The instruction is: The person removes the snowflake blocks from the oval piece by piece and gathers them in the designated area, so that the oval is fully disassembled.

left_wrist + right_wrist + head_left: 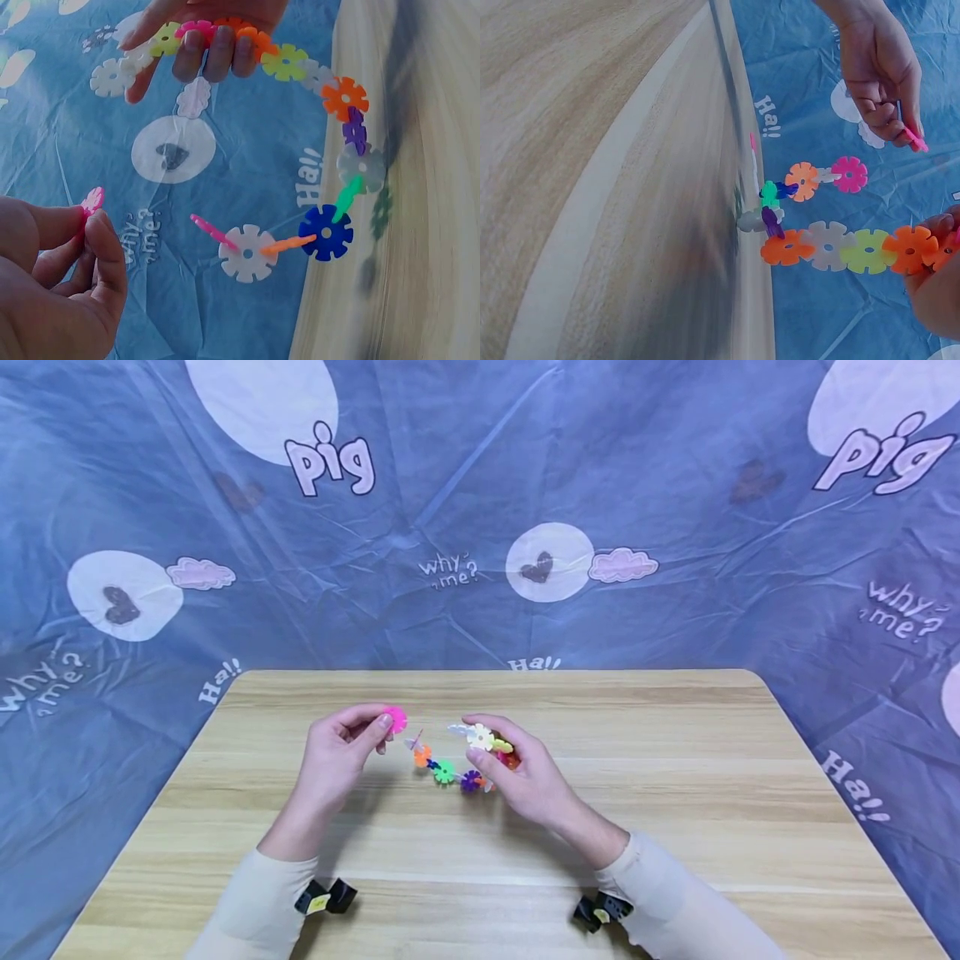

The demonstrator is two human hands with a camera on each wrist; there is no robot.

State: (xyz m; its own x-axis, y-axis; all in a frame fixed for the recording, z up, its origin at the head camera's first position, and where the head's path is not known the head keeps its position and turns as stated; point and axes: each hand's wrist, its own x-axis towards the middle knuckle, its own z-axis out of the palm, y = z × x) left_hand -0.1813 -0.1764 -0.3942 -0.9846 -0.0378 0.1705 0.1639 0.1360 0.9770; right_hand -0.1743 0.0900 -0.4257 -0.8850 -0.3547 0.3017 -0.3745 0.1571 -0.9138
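My left hand [336,760] pinches a pink notched snowflake disc [397,720] between thumb and fingers. To its right, my right hand [534,777] grips one end of a chain of interlocked snowflake discs [444,772] in orange, green, blue, purple, white, yellow and pink. The chain hangs in a curve between the hands, as the left wrist view also shows. Its loose end has a pink disc [214,231] slotted into a white disc [248,255]. A gap separates that end from the pinched disc. Right-hand fingers [217,56] curl over the chain and hide part of it.
A wood-grain table [450,885] lies beneath both hands. Behind it hangs a creased blue cloth [420,618] printed with words and shapes. Black devices sit at the left wrist [326,897] and right wrist [602,910].
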